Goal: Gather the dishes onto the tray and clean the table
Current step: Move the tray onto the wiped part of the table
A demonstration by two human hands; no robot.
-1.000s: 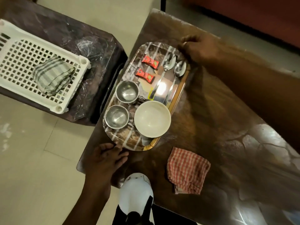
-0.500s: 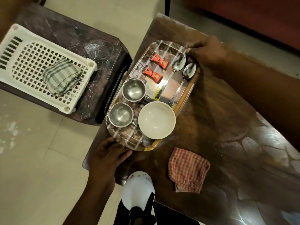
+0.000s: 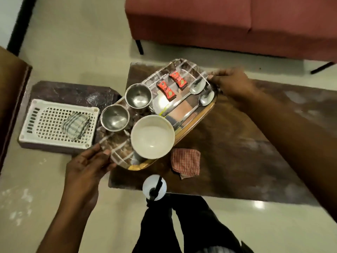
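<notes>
my left hand (image 3: 89, 162) gripping the steel tray (image 3: 196, 116) at 7 o'clock, my right hand (image 3: 230, 83) gripping its 2 o'clock rim, white bowl (image 3: 152, 136), two cups, spoons aboard, above the table (image 3: 246, 143)

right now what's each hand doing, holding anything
Left hand: closed on the near end of the tray, fingers curled around its rim.
Right hand: closed on the tray's far end, gripping the rim.
</notes>
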